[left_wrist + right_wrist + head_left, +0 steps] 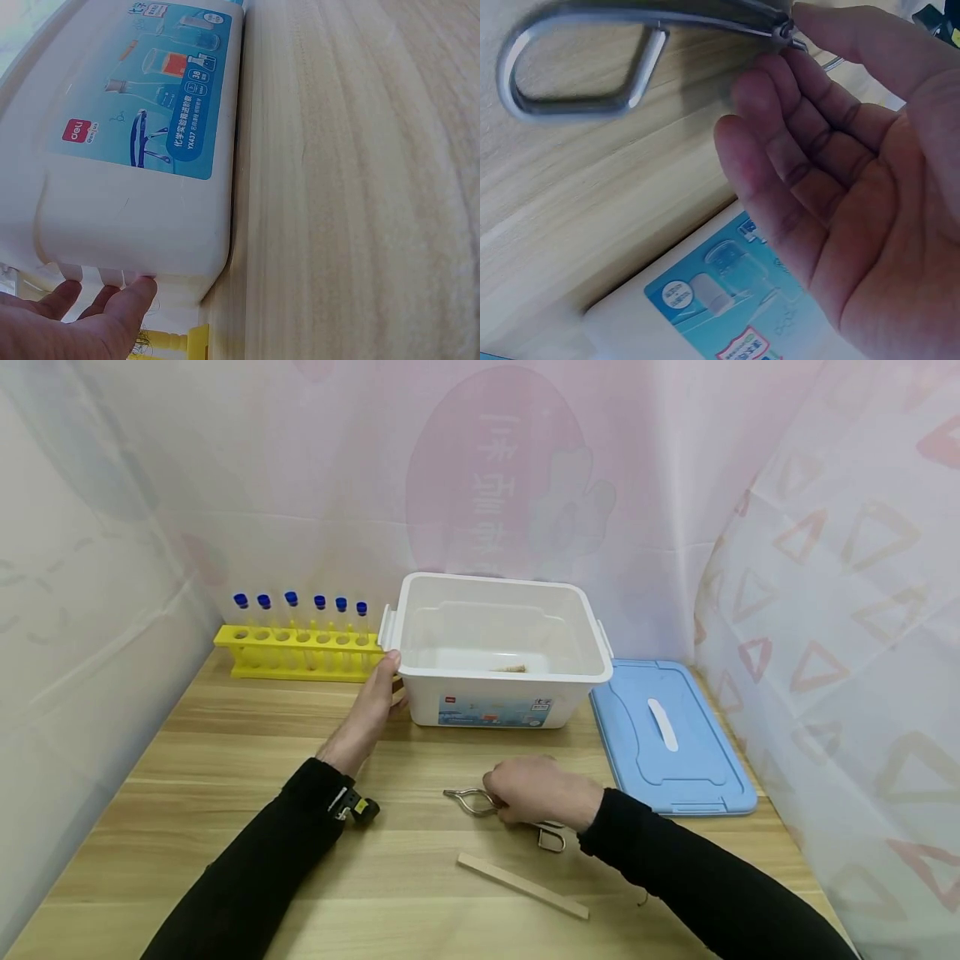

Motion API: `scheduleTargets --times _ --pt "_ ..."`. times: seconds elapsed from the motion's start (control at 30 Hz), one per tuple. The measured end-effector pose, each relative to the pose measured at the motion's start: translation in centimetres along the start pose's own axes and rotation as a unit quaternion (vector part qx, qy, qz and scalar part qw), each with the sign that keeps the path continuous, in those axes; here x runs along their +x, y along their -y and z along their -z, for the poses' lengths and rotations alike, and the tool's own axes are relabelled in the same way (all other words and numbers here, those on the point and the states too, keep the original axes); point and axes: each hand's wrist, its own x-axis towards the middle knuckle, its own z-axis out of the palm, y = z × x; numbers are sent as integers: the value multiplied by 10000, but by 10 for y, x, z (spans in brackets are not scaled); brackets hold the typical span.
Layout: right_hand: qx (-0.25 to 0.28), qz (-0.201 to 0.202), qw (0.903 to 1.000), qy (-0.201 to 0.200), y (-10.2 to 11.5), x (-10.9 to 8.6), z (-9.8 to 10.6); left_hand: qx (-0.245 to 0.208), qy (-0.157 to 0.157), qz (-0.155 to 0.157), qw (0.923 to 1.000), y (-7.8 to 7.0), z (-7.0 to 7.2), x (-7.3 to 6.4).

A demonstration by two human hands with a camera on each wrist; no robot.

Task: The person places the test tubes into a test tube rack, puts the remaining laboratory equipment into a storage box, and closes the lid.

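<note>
Light wood tabletop [112,877], wooden stick [522,886] well in front of the white bin [564,695]. Closer to the bin, right hand [542,790] has metal tongs [649,16] pinched in its fingertips; left hand [366,710] touches the bin's left end, fingers kinda apart.

We see a white box [422,703] whose front carries a blue label [491,712] printed with lab glassware, orange-red liquid and, at its left end, a red logo [79,130]. The clamp [570,111] is silvery metal. At far left, blue caps [292,598] top clear tubes [362,625] in a bright yellow rack [300,675]; at right our eyes meet a light-blue lid [637,781] with a white handle [663,724]. Streaky tan grain runs across the table [405,893], with a pale wooden stick [525,887] nearby. Both sleeves [255,860] are black. The far curtain [300,468] is pale pink with a deeper pink oval [465,460]; red and beige triangle outlines dot the right curtain [840,635].
</note>
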Motion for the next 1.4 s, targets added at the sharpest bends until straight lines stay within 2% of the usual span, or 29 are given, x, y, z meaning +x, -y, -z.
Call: scheduleTargets --times 0.43,0.57,0.83,1.1,1.4 --pt "-456 75 9979 -464 -8 6 -3 85 -10 -113 9999 -1 -3 0" --pt "-585 107 9964 -602 -9 6 -4 81 -12 -44 10000 -2 -3 -1" --pt "-1067 84 9903 -885 -11 8 -7 114 -9 7 9999 -3 -3 -1" --pt "-1285 -5 9847 -1179 -13 13 -9 109 -11 31 9999 -2 -2 0" --pt "-1416 39 9824 -1221 -16 9 -2 65 -28 -16 10000 -2 -2 0"
